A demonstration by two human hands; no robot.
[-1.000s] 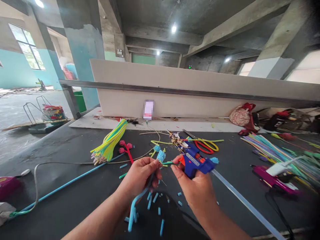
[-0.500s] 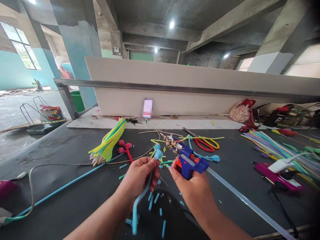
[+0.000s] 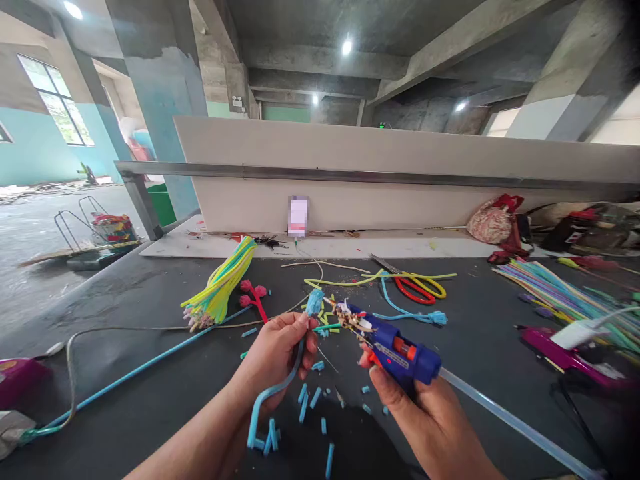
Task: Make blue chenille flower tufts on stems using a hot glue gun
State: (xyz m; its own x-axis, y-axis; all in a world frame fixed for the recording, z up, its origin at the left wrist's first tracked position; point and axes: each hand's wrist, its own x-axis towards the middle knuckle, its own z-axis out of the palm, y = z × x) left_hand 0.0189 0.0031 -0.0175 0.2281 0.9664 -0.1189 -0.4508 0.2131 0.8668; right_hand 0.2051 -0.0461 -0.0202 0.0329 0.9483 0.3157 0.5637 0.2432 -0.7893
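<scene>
My left hand (image 3: 277,353) is closed round a light blue pipe-cleaner stem (image 3: 273,400) with a fluffy blue tip (image 3: 315,301) that sticks up above my fingers. My right hand (image 3: 425,417) grips a blue hot-glue gun (image 3: 400,353) with an orange trigger. Its glue-crusted nozzle (image 3: 347,317) points left, a little right of the blue tip. A clear glue stick (image 3: 505,417) trails from the gun's back. Several short blue cut pieces (image 3: 313,400) lie on the dark table below my hands.
A yellow-green bundle of stems (image 3: 220,283) and a red pompom stem (image 3: 255,299) lie to the left. Red-handled scissors (image 3: 413,288) and loose yellow and blue strands lie behind the gun. Coloured stems (image 3: 560,293) and a pink glue gun (image 3: 555,343) sit right. A cable (image 3: 75,347) runs left.
My right hand has drawn the glue gun down and to the right, away from the blue tip. My left hand keeps the stem in nearly the same place.
</scene>
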